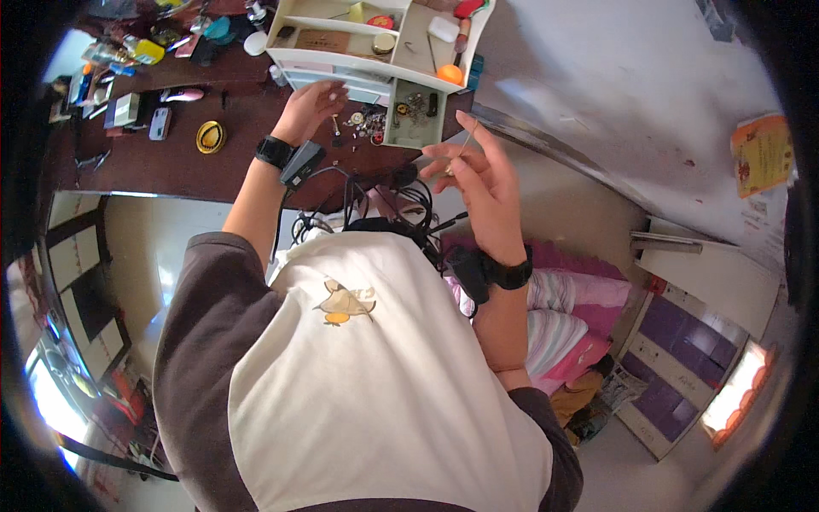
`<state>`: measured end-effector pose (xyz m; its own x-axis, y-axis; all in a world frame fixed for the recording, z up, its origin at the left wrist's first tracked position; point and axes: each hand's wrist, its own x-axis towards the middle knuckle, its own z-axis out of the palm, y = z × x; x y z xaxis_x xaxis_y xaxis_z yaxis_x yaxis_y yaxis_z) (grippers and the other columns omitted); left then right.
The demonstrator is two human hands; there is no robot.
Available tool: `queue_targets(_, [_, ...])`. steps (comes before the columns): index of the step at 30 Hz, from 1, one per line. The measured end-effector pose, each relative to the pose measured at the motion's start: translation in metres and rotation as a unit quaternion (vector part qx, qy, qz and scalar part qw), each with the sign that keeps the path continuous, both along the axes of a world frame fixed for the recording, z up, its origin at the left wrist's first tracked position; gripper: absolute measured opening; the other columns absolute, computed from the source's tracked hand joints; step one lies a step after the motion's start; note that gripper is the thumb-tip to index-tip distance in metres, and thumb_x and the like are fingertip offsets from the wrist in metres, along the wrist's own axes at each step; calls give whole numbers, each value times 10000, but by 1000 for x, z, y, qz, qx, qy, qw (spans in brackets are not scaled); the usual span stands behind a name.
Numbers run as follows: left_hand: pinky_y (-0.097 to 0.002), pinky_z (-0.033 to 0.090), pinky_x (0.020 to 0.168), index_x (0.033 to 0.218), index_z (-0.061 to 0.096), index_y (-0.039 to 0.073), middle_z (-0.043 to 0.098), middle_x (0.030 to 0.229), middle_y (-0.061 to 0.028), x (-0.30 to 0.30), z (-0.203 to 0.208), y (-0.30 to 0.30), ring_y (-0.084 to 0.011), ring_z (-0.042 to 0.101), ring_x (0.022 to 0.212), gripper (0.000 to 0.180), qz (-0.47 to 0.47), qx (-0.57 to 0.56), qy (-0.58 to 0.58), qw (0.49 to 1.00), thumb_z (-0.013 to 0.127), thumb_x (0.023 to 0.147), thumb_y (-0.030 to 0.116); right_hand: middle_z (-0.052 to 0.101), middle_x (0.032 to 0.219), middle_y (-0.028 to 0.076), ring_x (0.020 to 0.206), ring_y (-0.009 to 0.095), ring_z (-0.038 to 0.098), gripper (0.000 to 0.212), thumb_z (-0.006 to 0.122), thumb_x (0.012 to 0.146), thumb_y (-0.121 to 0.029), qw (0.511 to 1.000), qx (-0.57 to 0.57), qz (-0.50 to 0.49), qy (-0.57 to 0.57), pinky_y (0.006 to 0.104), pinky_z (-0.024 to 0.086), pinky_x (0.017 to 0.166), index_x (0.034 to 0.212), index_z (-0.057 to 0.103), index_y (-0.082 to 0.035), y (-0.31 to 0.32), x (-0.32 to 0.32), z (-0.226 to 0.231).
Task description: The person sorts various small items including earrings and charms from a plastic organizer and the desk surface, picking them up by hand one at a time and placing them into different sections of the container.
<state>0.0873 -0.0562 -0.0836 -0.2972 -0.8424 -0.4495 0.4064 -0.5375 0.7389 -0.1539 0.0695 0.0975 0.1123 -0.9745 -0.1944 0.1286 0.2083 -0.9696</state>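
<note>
My right hand (482,183) is raised just right of an open drawer (416,136). Its thumb and fingers hold a thin, gold-coloured chain-like strand (467,143), with a small lump at the fingertips too small to make out. My left hand (314,111) hovers over the dark desk, left of the drawer, fingers partly bent and apart from the thumb. A pile of small jewellery-like trinkets (368,125) lies between that hand and the drawer. Inside the drawer are several small metallic pieces (413,106) and a dark oblong item (432,105).
The drawer belongs to a white organizer (341,60) holding an orange ball (450,74) and a round tin (383,43). On the brown desk (247,107) are a yellow round dish (211,136) and a phone (159,124). Black cables (350,192) hang near its front edge.
</note>
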Motion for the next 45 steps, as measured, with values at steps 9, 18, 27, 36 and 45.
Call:
queue_targets(9, [-314,507,766,1175,562,40,644,1048,-94,50,-249,-8,-190,633,876,382,-50,168,-80,981,627,823,172,612,1071,154,875,180,621,482,518,892,-8,999,26,-22,15,274,501,724,1349,366,-23,21,-23,6])
queue_targets(18, [-289,495,699,1062,616,33,619,976,-88,8,-195,6,-172,614,834,263,36,-177,-581,794,567,838,163,604,1088,169,939,221,615,348,451,944,-84,996,77,-14,-38,316,509,790,1277,450,16,16,-43,-4])
queue_targets(27, [-237,447,671,985,609,0,592,902,-50,-73,118,73,-90,533,776,145,14,-254,-146,956,554,863,54,579,1158,209,987,275,620,378,449,960,-141,995,69,-13,-75,355,505,863,1311,403,-7,3,-31,12])
queue_targets(36, [-278,539,665,992,636,35,542,999,-88,-99,173,100,-173,609,759,292,-27,-460,-238,855,727,716,54,558,1128,110,928,107,577,366,450,961,-127,994,61,-71,-57,264,515,817,1290,428,33,8,-9,25])
queue_targets(45, [-300,504,728,924,671,29,601,933,-98,-122,181,108,-222,612,846,209,-54,-502,-256,824,719,721,21,514,1245,165,968,173,607,340,448,952,-99,994,12,-63,-91,314,539,803,1257,441,50,31,-38,32])
